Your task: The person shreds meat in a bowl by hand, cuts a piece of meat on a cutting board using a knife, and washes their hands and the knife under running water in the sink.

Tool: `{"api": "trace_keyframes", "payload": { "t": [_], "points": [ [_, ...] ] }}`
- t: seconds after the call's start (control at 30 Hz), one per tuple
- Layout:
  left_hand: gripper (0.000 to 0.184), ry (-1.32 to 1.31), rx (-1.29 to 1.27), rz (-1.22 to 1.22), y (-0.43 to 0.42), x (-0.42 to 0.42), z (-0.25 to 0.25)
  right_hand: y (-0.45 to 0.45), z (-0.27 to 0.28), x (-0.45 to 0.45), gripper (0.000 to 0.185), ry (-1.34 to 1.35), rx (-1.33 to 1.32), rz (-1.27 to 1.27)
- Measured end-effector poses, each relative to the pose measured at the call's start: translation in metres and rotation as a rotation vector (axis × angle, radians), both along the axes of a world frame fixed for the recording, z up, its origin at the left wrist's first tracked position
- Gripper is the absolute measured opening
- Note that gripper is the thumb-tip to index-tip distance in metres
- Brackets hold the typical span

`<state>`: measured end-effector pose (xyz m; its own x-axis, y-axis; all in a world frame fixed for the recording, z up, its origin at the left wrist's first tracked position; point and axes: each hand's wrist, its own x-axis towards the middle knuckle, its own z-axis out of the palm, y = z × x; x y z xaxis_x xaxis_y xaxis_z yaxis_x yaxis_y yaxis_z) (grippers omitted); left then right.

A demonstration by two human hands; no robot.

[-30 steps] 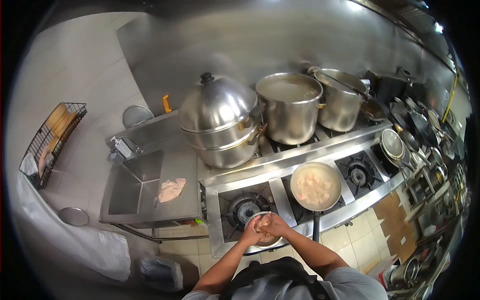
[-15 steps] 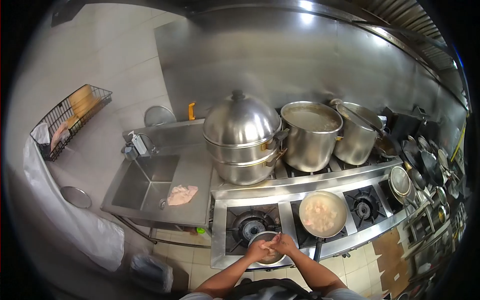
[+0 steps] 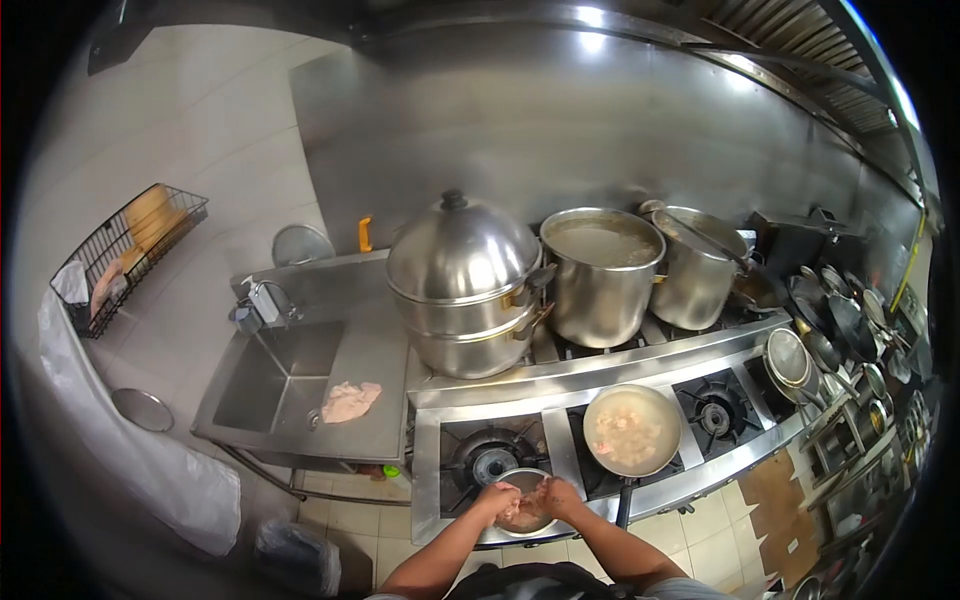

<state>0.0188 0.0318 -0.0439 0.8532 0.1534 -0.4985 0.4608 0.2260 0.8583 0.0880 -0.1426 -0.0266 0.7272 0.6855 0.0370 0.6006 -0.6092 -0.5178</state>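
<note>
My left hand (image 3: 497,501) and my right hand (image 3: 558,498) are closed over opposite sides of a round metal bowl (image 3: 527,532). Both grip pinkish raw meat (image 3: 524,513), which stretches between them low in the bowl; the fingertips are partly hidden. The bowl sits at the front edge of the stove, by the left burner (image 3: 492,464). To the right of my hands, a frying pan (image 3: 632,468) holds pale pieces in cloudy liquid, its dark handle pointing towards me.
A tall steamer (image 3: 465,335) and two big stockpots (image 3: 600,300) (image 3: 692,290) stand behind the burners. At left is a sink (image 3: 262,385) with a pink cloth (image 3: 350,401) on its ledge. Strainers (image 3: 788,357) and pans hang or stack at right. A wire basket (image 3: 140,240) is on the left wall.
My hands have moved apart, from close together over the bowl's middle to its two sides. The whole view has shifted slightly, with the scene moving left.
</note>
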Motion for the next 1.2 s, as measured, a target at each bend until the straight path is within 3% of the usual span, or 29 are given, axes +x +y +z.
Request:
{"api": "trace_keyframes", "payload": {
  "t": [0.03, 0.1, 0.13, 0.17, 0.23, 0.37, 0.43, 0.47, 0.7, 0.8, 0.87, 1.1, 1.2],
  "points": [
    [0.008, -0.007, 0.003, -0.013, 0.003, 0.005, 0.001, 0.001, 0.006, -0.004, 0.030, -0.007, 0.003, -0.013],
    [0.010, -0.037, -0.424, -0.040, 0.008, 0.006, 0.007, 0.002, 0.007, -0.011, 0.030, 0.109, -0.025, 0.015],
    [0.010, 0.031, -0.254, 0.065, 0.005, 0.008, 0.010, 0.008, 0.006, -0.009, 0.037, 0.167, -0.140, 0.020],
    [0.010, 0.031, -0.251, 0.059, 0.003, 0.008, 0.009, 0.009, 0.007, -0.012, 0.037, 0.167, -0.136, 0.014],
    [0.009, 0.014, -0.210, 0.079, -0.001, 0.006, 0.007, 0.006, 0.009, -0.022, 0.048, 0.050, 0.214, 0.096],
    [0.013, 0.029, -0.270, 0.041, -0.004, -0.001, -0.005, 0.005, 0.019, -0.031, 0.057, 0.094, 0.139, 0.023],
    [0.015, 0.002, -0.124, -0.058, -0.004, -0.001, -0.006, 0.002, 0.025, -0.031, 0.056, 0.286, 0.031, 0.067],
    [0.014, 0.048, -0.083, -0.071, -0.008, -0.004, 0.013, 0.001, 0.032, -0.036, 0.052, 0.176, 0.099, 0.091],
    [0.013, 0.046, -0.074, -0.109, -0.003, -0.003, 0.005, -0.005, -0.016, -0.012, 0.041, 0.281, -0.011, 0.035],
    [0.015, -0.001, -0.081, -0.158, 0.003, -0.001, -0.001, -0.005, -0.013, -0.011, 0.034, 0.287, 0.165, 0.118],
    [0.015, -0.009, -0.078, -0.085, 0.003, 0.000, 0.000, -0.006, 0.012, -0.020, 0.027, 0.543, 0.371, -0.007],
    [0.017, -0.038, 0.025, -0.032, 0.008, -0.003, 0.004, -0.005, 0.004, -0.013, 0.021, 0.651, 0.312, -0.242],
    [0.024, -0.052, -0.064, -0.228, 0.009, -0.005, 0.010, -0.006, 0.005, -0.012, 0.023, 0.572, 0.328, -0.184]
  ]
}}
